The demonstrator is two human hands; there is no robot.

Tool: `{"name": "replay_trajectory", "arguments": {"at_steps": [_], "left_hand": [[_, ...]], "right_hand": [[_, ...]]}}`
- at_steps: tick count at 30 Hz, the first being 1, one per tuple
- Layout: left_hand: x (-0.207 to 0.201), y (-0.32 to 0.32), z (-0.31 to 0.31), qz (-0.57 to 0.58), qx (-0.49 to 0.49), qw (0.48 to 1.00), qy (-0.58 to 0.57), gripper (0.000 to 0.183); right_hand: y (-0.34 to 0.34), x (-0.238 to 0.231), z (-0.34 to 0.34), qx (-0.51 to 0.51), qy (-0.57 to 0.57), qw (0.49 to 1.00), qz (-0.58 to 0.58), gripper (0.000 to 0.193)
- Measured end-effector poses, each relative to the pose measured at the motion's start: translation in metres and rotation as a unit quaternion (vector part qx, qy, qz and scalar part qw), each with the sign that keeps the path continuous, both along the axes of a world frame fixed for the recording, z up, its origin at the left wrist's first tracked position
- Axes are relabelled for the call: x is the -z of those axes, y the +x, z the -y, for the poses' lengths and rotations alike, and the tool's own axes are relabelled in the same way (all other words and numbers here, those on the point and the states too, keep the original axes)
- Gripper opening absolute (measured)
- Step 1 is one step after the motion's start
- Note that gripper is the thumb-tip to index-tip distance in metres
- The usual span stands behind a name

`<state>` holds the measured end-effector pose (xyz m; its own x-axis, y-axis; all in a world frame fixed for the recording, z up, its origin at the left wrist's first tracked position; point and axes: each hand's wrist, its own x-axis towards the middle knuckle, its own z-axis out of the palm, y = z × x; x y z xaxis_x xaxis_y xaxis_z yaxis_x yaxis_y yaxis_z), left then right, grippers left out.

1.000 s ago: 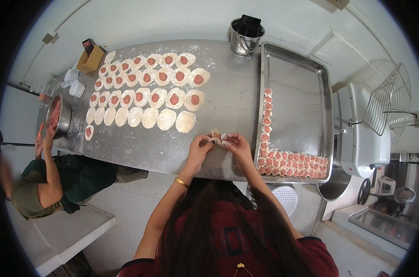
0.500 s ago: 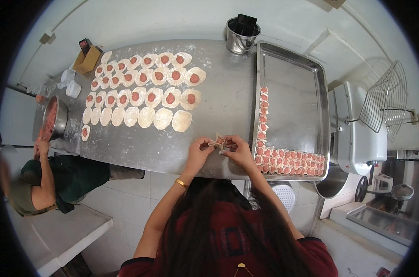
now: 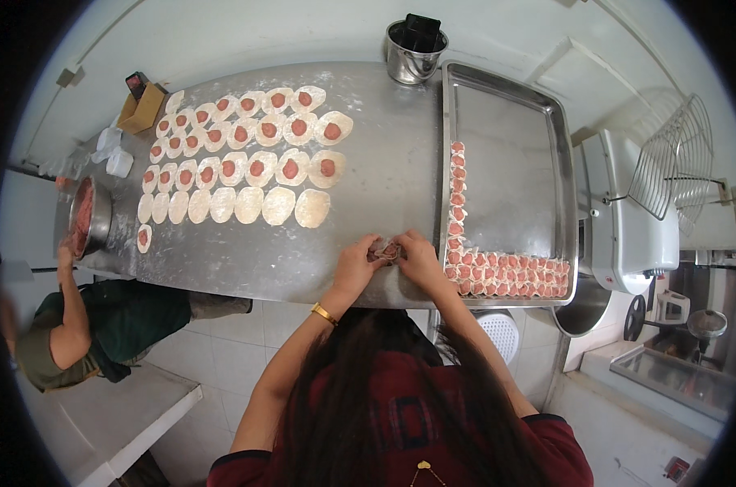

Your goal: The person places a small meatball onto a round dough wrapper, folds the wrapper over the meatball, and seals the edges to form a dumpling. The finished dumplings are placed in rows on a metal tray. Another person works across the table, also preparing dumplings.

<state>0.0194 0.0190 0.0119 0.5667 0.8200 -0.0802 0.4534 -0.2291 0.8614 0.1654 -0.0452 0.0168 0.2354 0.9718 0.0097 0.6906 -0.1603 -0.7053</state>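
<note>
Between my fingertips, just above the table's near edge, is a small dumpling (image 3: 386, 251) with its thin wrapper gathered up around pink meat filling. My left hand (image 3: 359, 261) pinches it from one side, and my right hand (image 3: 417, 258) closes on the other. To the left lie rows of round dough wrappers (image 3: 312, 209); most carry a ball of pink filling (image 3: 327, 168), while the nearest full row is bare. Close by my right hand, a deep metal tray (image 3: 574, 203) holds open-topped dumplings (image 3: 510, 276), packed along its near end and in a line up its left side.
A metal bowl of pink filling (image 3: 100, 213) stands at the table's left end, where a co-worker's hand (image 3: 66, 250) reaches into it. A steel bucket (image 3: 412, 63) and a cardboard box (image 3: 141, 109) stand along the back. A white machine (image 3: 628, 211) is right of the tray.
The wrapper, loosely folded and open before, is now gathered more tightly around the filling. My fingers have drawn in around it. The whole view has shifted slightly.
</note>
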Motion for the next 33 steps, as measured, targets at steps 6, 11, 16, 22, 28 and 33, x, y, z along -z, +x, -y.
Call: {"name": "replay_trajectory", "arguments": {"at_steps": [6, 11, 16, 22, 28, 33], "left_hand": [[0.003, -0.005, -0.003, 0.028, 0.058, 0.998, -0.010, 0.028], [-0.003, -0.003, -0.004, -0.006, 0.075, 0.997, -0.018, 0.028], [-0.011, 0.002, -0.006, -0.097, 0.084, 0.991, 0.025, 0.027], [-0.012, 0.000, -0.002, -0.006, 0.045, 0.997, -0.056, 0.025], [-0.008, 0.004, 0.003, -0.024, 0.035, 0.999, -0.004, 0.024], [-0.008, 0.005, 0.005, -0.021, 0.027, 0.999, -0.022, 0.022]], "right_hand": [[-0.002, -0.002, 0.004, -0.001, 0.033, 0.997, -0.077, 0.021], [-0.005, -0.007, 0.007, 0.002, 0.040, 0.995, -0.086, 0.021], [-0.005, -0.011, 0.005, -0.021, 0.042, 0.996, -0.074, 0.021], [-0.004, -0.010, 0.009, -0.015, 0.040, 0.997, -0.057, 0.019], [-0.002, -0.005, 0.005, -0.038, 0.045, 0.995, -0.074, 0.018], [0.001, -0.005, 0.006, -0.039, -0.008, 0.997, -0.067, 0.022]]}}
